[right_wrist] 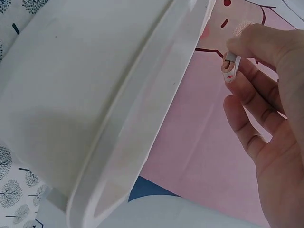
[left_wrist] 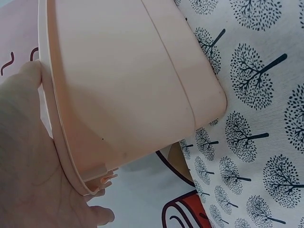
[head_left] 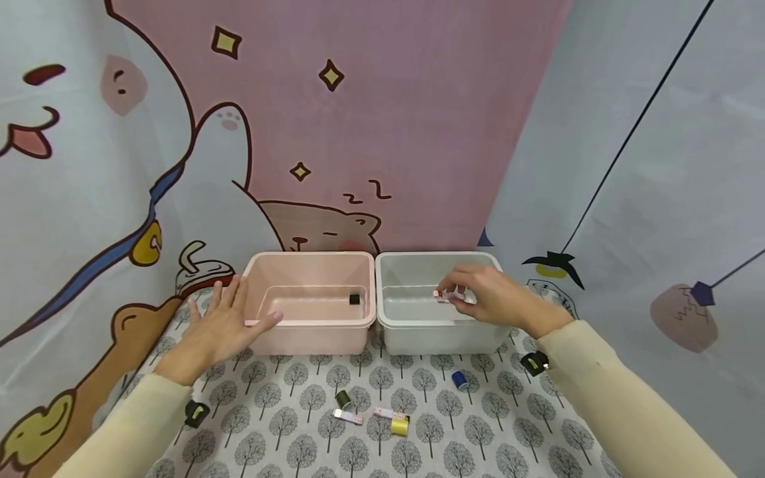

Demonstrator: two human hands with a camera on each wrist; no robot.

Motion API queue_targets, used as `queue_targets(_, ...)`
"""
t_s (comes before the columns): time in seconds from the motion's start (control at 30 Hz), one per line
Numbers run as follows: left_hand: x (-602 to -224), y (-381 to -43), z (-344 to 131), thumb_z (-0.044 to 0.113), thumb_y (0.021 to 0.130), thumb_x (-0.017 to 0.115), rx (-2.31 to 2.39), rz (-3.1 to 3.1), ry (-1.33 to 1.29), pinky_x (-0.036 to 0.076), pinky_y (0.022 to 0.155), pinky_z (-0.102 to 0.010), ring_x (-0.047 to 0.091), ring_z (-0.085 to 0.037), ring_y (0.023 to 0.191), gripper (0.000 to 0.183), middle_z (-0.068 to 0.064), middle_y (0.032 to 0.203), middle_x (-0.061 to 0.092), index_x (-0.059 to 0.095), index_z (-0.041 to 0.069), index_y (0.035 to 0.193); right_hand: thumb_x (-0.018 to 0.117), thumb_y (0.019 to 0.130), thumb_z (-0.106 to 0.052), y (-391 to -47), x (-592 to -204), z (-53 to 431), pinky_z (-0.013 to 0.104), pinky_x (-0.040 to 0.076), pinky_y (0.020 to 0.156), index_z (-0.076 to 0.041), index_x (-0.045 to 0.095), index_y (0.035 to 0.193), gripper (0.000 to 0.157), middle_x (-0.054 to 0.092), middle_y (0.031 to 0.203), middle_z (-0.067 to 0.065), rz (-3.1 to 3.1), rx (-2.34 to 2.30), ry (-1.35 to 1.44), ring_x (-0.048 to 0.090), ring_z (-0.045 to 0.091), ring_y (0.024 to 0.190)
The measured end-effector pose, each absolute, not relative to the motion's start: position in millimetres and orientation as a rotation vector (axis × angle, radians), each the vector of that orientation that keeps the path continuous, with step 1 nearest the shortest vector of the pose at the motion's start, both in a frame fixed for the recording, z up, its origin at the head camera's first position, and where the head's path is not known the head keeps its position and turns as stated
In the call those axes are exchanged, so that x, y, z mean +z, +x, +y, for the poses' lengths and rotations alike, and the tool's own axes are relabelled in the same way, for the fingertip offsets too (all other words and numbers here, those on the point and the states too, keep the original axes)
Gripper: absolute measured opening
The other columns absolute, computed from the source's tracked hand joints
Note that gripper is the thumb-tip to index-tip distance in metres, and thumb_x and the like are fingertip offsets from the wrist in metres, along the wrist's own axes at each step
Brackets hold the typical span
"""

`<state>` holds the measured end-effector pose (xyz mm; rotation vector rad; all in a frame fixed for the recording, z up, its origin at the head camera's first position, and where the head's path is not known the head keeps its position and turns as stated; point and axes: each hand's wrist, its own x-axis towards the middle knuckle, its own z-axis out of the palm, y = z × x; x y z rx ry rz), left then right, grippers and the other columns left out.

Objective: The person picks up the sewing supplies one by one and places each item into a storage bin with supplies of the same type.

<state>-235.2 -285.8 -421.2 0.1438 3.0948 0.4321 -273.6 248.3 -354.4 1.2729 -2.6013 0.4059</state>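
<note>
My right hand (head_left: 487,295) is over the white bin (head_left: 439,348). Its thumb and fingertips pinch a small white-and-pink printed piece (right_wrist: 230,69), with a grey part showing near the thumb. In the head view this piece overlaps the inside of the bin. At the pink bin's (head_left: 311,342) left front corner, my left hand (head_left: 218,325) rests with fingers spread and straight, thumb over the front rim. The left wrist view shows that hand along the rim, some fingers hidden behind it. A small black object (head_left: 354,299) lies inside the pink bin at its right.
On the tree-print cloth (head_left: 287,451) in front lie a dark green spool (head_left: 343,399), a blue spool (head_left: 459,380) and a yellow spool (head_left: 400,426). Two small white-and-pink pieces lie near them, one a white strip (head_left: 348,416). A printed curtain (head_left: 418,133) hangs behind the bins.
</note>
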Motion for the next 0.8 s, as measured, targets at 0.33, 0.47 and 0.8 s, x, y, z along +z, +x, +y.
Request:
queue_targets(0.33, -420, -235, -285, 0.092, 0.108, 0.043, 0.441, 3.087, 0.137, -0.016, 0.127, -0.097, -0.008, -0.066, 0.177, 0.129, -0.034, 0.193, -0.003, -0.001, -0.002, 0.185, 0.085, 0.102, -0.004, -296, -349, 239, 0.041, 0.071, 0.085, -0.013, 0.087, 0.123, 0.022, 0.086, 0.115, -0.001, -2.614, 0.375, 1.262, 0.078, 0.014, 0.100)
queue_targets(0.47, -420, -236, -285, 0.090, 0.109, 0.044, 0.439, 3.089, 0.137, -0.016, 0.127, -0.097, -0.008, -0.066, 0.177, 0.128, -0.034, 0.192, -0.003, -0.001, -0.002, 0.185, 0.083, 0.104, -0.006, -304, -347, 237, 0.041, 0.071, 0.086, -0.016, 0.087, 0.125, 0.024, 0.084, 0.116, -0.001, -2.645, 0.358, 1.229, 0.077, 0.014, 0.100)
queue_targets(0.8, -420, -235, -286, 0.094, 0.107, 0.040, 0.419, 3.095, 0.138, -0.014, 0.127, -0.097, -0.006, -0.067, 0.177, 0.130, -0.034, 0.192, -0.002, 0.000, -0.002, 0.185, 0.082, 0.102, -0.002, -326, -348, 230, 0.042, 0.072, 0.088, -0.013, 0.087, 0.127, 0.028, 0.083, 0.115, 0.001, -2.654, 0.421, 1.241, 0.078, 0.017, 0.101)
